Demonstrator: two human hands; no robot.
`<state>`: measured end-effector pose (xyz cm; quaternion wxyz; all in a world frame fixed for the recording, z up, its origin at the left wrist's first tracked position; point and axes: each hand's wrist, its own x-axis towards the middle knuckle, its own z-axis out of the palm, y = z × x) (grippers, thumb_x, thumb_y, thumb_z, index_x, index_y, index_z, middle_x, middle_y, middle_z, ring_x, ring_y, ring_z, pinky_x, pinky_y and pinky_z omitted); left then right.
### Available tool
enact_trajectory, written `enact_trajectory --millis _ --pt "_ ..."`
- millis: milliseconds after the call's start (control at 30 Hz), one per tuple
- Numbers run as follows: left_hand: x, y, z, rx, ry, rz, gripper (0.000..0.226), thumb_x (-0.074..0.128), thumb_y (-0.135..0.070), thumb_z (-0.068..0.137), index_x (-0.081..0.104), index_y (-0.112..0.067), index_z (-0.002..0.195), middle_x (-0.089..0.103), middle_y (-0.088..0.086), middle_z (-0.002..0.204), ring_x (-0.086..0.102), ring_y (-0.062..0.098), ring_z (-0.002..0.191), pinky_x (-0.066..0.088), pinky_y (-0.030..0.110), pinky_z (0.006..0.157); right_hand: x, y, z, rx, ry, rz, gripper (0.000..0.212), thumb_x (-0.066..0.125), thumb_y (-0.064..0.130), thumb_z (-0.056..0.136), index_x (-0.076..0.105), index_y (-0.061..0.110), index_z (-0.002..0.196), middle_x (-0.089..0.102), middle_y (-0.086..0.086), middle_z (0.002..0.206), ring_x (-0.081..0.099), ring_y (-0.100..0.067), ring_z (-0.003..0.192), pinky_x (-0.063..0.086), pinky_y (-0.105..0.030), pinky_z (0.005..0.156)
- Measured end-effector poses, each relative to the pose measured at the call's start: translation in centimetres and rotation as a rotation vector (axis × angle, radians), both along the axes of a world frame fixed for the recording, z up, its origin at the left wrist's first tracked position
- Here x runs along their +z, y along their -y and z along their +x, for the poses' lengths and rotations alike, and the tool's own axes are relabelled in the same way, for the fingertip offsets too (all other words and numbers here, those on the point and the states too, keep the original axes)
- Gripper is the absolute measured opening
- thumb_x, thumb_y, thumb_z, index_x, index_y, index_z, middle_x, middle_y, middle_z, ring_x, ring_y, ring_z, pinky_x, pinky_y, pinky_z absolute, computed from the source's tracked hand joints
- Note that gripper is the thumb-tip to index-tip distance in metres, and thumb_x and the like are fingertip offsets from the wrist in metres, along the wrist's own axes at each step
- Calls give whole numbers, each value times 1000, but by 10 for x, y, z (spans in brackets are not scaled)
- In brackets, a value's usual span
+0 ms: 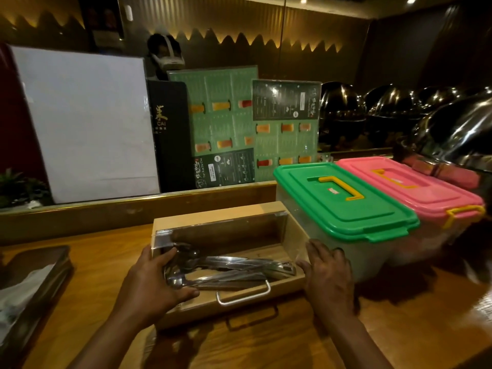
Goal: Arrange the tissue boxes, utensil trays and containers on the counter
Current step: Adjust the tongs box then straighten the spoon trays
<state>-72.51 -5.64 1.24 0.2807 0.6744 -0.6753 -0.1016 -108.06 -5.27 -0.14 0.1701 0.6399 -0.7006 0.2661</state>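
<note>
A wooden utensil tray (213, 217) with a clear lid and a metal handle sits on the counter (106, 262) in front of me, holding several metal utensils (226, 270). My left hand (157, 283) grips its left end, thumb on the top edge. My right hand (327, 272) presses flat against its right end, beside a clear container with a green lid (343, 203). A container with a pink lid (415, 187) stands touching the green one on its right. A dark tissue box (32, 286) with white tissue lies at the far left.
Menu boards (229, 123) and a white board (87, 123) lean on the ledge behind the counter. Shiny chafing dish domes (452, 129) crowd the right. A small plant (18, 185) stands at the back left.
</note>
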Motion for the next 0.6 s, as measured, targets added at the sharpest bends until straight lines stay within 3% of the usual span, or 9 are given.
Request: enact_trajectory --millis 200,467,600 --pt "1 -2 -3 -14 -8 -30 118 87 -70 40 49 -29 143 43 -5 144 53 20 121 58 38 87 -5 -3 -2 13 -26 -16 52 51 43 90 65 9 126 64 -9 130 52 -34 99 47 -46 82" --pt "-2 0 0 -49 -57 -33 116 88 -67 42 47 -32 144 38 -10 146 51 16 124 57 33 89 -5 -6 -1 21 -1 -4 57 51 45 87 64 7 127 63 -11 131 50 -33 101 47 -46 81" --pt "-4 -1 7 -90 -66 -26 112 86 -68 47 44 -37 146 35 -10 148 50 13 125 53 27 93 -3 -6 7 36 82 -35 54 58 38 78 67 3 118 63 -16 127 50 -39 98 45 -47 82"
